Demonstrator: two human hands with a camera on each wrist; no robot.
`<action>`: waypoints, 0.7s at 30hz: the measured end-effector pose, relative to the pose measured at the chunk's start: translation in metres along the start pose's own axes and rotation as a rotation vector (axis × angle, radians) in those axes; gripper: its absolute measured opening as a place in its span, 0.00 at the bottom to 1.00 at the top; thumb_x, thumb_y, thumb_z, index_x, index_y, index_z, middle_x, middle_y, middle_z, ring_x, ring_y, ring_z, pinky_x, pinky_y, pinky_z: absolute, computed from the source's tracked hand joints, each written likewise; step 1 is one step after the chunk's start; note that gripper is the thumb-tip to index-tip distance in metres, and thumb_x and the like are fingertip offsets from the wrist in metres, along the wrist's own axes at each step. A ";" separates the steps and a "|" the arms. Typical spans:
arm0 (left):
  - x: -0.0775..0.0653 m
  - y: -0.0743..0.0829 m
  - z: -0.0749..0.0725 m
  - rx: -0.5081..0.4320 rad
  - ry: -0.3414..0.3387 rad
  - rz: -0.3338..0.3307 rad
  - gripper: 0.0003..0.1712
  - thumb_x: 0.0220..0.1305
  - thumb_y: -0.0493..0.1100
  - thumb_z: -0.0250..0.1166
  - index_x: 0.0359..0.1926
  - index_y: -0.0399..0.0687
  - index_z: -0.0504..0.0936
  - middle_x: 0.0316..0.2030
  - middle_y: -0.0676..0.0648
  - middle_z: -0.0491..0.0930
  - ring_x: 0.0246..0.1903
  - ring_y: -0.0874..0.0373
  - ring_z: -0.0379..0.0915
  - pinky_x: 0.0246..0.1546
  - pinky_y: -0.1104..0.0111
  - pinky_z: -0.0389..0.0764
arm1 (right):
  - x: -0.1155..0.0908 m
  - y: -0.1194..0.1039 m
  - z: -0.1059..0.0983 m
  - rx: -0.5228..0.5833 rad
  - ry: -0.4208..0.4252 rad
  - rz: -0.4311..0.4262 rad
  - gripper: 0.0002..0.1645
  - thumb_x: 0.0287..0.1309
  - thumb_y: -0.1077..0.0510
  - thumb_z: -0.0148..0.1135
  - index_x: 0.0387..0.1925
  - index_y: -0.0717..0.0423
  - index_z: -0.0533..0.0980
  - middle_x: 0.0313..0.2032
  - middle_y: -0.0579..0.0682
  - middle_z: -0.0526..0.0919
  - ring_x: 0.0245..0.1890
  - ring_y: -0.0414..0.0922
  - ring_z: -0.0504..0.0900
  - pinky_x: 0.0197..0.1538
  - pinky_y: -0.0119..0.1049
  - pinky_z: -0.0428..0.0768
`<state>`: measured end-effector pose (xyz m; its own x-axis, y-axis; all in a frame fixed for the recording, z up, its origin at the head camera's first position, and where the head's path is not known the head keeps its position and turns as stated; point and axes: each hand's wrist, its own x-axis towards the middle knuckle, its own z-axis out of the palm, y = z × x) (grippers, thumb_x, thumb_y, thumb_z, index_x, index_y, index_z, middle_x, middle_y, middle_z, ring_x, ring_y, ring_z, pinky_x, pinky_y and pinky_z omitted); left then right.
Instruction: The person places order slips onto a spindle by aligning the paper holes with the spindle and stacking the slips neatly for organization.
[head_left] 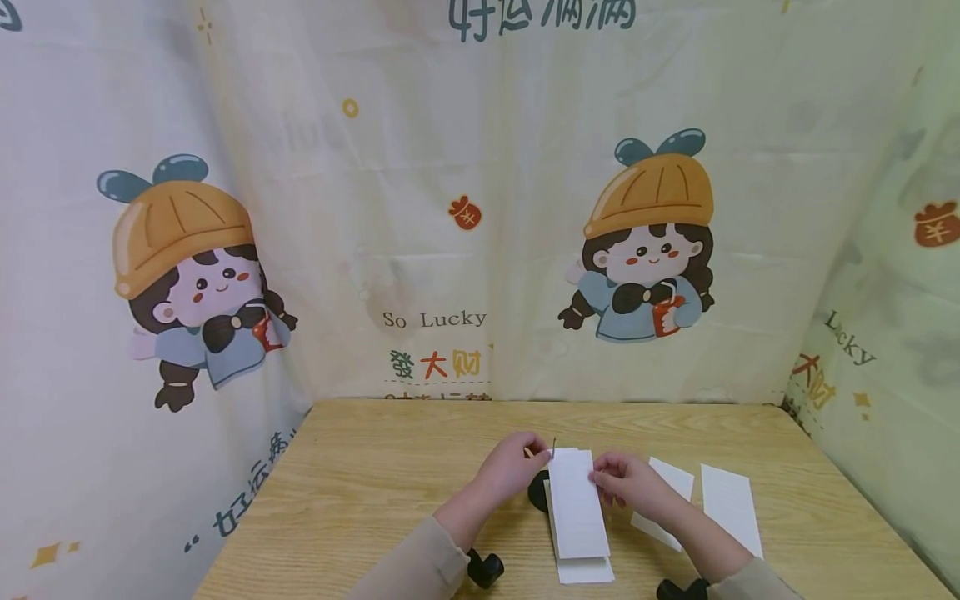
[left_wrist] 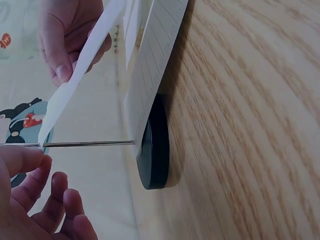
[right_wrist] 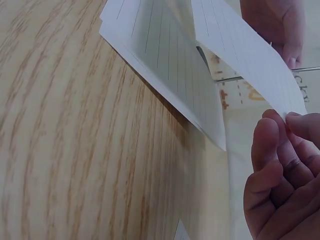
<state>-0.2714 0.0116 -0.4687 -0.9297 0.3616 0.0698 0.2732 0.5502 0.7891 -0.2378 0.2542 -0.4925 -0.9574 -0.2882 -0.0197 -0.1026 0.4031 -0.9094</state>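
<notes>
A thin metal spike [left_wrist: 95, 144] rises from a round black base [left_wrist: 161, 145] on the table, forming a paper spike. Lined white slips [left_wrist: 157, 55] are stuck low on it, near the base. Higher up, another white slip [head_left: 579, 504] is on the spike by its far left corner, tilted above the others. My left hand [head_left: 514, 462] pinches that slip's corner beside the spike, thumb and forefinger together, the other fingers loosely bent. On the opposite edge, my right hand [head_left: 632, 485] pinches the same slip between thumb and fingers.
Two places to the right hold loose white paper: one slip [head_left: 675, 483] partly behind my right forearm, another slip [head_left: 729, 504] farther right. The wooden table [head_left: 375, 467] ends at a printed cloth backdrop [head_left: 525, 250] behind and at both sides.
</notes>
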 end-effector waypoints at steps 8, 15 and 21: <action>-0.002 0.001 -0.001 0.033 -0.010 0.005 0.06 0.68 0.50 0.65 0.35 0.57 0.80 0.33 0.58 0.74 0.32 0.60 0.69 0.31 0.65 0.73 | -0.001 0.002 0.002 0.023 -0.017 0.008 0.12 0.69 0.55 0.59 0.42 0.62 0.76 0.27 0.53 0.81 0.23 0.45 0.76 0.23 0.33 0.72; 0.000 -0.004 0.004 0.061 -0.032 -0.037 0.06 0.67 0.50 0.66 0.34 0.57 0.80 0.32 0.57 0.74 0.30 0.59 0.69 0.30 0.64 0.72 | 0.000 0.006 0.005 -0.007 -0.045 0.036 0.12 0.68 0.53 0.60 0.40 0.60 0.76 0.24 0.49 0.80 0.20 0.43 0.74 0.21 0.31 0.69; 0.000 -0.004 0.007 0.079 -0.045 -0.066 0.06 0.67 0.48 0.66 0.34 0.55 0.80 0.30 0.55 0.74 0.28 0.58 0.69 0.28 0.65 0.73 | -0.002 0.008 0.008 0.014 -0.049 0.040 0.11 0.67 0.56 0.62 0.40 0.62 0.76 0.25 0.50 0.80 0.23 0.44 0.76 0.24 0.33 0.74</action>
<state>-0.2710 0.0151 -0.4764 -0.9348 0.3550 -0.0092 0.2323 0.6310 0.7402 -0.2348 0.2511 -0.5029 -0.9462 -0.3145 -0.0766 -0.0601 0.4032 -0.9131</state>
